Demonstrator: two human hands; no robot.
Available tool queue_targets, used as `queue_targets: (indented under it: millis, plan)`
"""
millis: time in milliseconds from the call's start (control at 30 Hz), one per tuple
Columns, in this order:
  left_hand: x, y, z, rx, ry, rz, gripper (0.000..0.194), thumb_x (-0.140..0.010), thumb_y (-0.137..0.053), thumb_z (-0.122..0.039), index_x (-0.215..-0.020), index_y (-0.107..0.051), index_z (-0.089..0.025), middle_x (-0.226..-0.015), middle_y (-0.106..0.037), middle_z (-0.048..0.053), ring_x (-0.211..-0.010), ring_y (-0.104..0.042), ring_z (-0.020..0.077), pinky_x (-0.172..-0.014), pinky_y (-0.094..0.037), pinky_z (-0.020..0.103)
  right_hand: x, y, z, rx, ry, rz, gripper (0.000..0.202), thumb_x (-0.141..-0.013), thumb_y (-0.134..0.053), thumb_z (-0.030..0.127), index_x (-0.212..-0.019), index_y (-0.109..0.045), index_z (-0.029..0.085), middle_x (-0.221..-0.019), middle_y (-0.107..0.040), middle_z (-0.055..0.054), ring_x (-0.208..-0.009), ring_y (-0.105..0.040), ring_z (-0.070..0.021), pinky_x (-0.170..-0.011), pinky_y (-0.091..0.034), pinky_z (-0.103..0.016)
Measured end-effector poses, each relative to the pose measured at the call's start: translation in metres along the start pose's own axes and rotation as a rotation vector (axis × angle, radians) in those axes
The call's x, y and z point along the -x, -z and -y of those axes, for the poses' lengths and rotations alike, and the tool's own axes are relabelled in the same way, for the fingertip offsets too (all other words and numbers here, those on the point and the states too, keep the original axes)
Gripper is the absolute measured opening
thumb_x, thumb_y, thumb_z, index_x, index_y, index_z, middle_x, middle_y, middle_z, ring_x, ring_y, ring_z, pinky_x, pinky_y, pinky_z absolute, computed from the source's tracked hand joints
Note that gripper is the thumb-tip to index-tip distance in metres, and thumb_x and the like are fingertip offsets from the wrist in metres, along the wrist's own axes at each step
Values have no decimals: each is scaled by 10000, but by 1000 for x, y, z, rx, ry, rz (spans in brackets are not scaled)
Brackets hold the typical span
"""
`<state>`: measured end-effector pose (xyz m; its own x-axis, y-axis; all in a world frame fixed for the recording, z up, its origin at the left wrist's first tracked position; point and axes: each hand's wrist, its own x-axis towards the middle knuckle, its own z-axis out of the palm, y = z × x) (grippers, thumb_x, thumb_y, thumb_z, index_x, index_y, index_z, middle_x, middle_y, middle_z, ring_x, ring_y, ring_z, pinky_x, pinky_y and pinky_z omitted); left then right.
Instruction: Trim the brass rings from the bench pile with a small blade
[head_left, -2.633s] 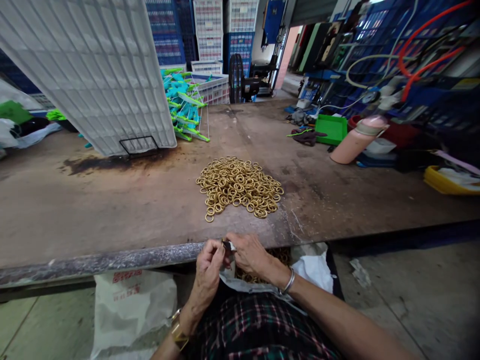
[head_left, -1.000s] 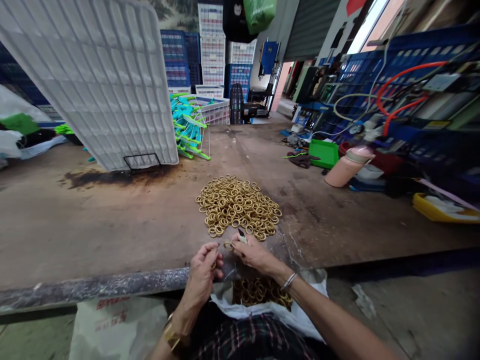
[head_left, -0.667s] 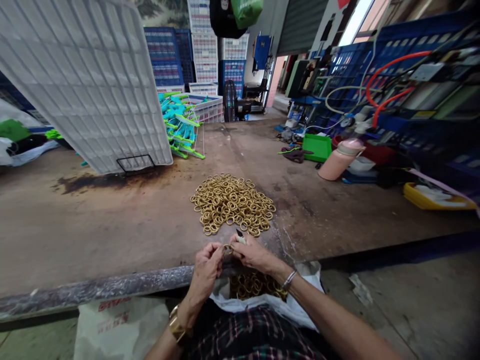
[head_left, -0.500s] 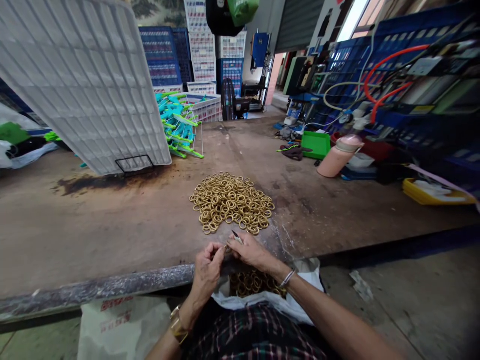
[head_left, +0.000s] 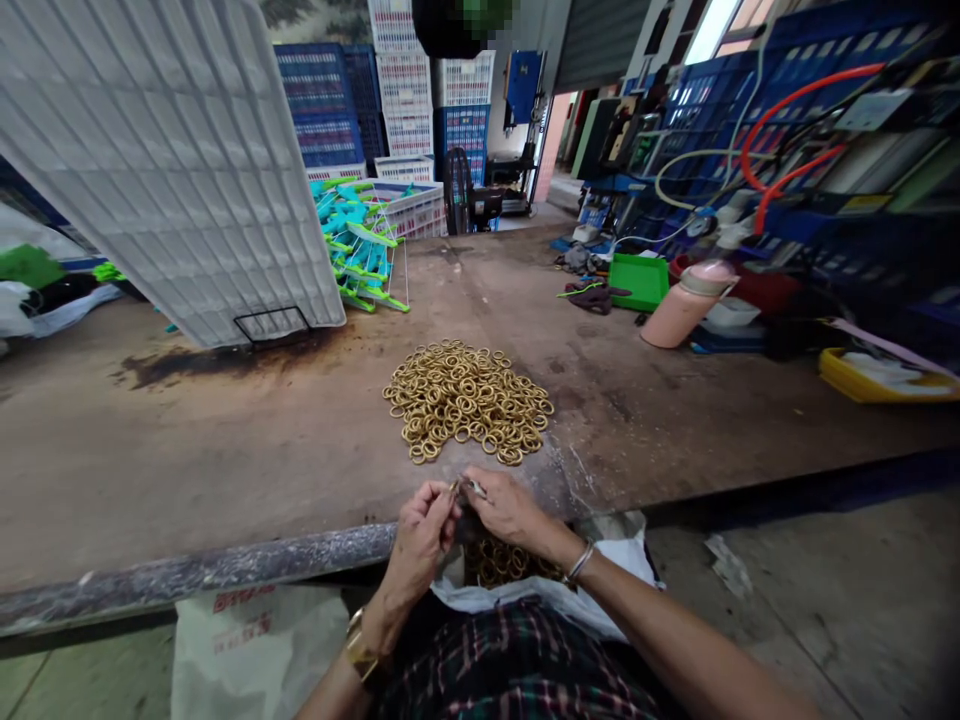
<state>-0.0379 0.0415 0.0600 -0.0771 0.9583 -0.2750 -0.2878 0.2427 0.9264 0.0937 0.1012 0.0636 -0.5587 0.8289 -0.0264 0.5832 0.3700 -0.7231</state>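
Observation:
My left hand (head_left: pixel 426 525) is closed, its thumb and fingertips pinching a brass-coloured ring (head_left: pixel 454 486) at the table's front edge. In my closed right hand (head_left: pixel 510 512) is a small knife (head_left: pixel 477 488), mostly covered by the fingers, with its tip right by the ring. Just beyond both hands a heap of similar rings (head_left: pixel 469 395) lies on the brown table (head_left: pixel 315 450). Below my hands, in front of my lap, more rings (head_left: pixel 499 565) fill an open white sack (head_left: pixel 626 560).
A tall white ribbed panel (head_left: pixel 202 180) leans on the left, near turquoise and green plastic parts (head_left: pixel 360 250). On the right stand a pink bottle (head_left: pixel 679 310), a green tray (head_left: pixel 637 282) and a yellow tray (head_left: pixel 862 380). Stacked crates (head_left: pixel 405 110) and a fan (head_left: pixel 459 190) are behind.
The knife has turned: its dark tip pointed up and away earlier and now points left toward the ring. The view has shifted slightly. My left hand keeps its pinch.

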Motion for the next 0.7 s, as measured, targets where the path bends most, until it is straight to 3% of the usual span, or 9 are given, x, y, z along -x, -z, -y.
queue_targets:
  millis: [200,433,567,700]
  plan:
    - [2,-1,-3,-181,-87,-23,313,-755,-526,-475,-681,-486,-174,-467,-415,-76,-371,-315,51,-369,-252,183,3,-2,2,258,63,84,164,-711,-420,125,-807,-544,172,-631,-550,-9,-549,-401,-113,-532,-219,-239]
    - [1,5,4,-263,-165,-51,295,-778,-509,-447,-667,-492,-174,-519,-451,-60,-404,-345,54,-409,-281,186,0,-2,6,279,53,196,216,-724,-397,125,-872,-553,151,-688,-605,-44,-553,-451,-121,-516,-245,-233]
    - [13,5,0,-208,-83,-12,292,-779,-523,-442,-669,-503,-171,-477,-444,-62,-393,-354,57,-402,-290,182,-9,-3,3,375,19,182,246,-755,-389,139,-941,-550,147,-740,-623,-71,-629,-517,-149,-551,-284,-242]
    - [24,4,-7,60,-6,75,257,-770,-557,-414,-696,-495,-175,-554,-505,-44,-407,-372,54,-382,-304,177,-26,-7,3,494,-35,103,246,-774,-387,147,-974,-529,134,-775,-629,-96,-682,-554,-172,-587,-310,-253]
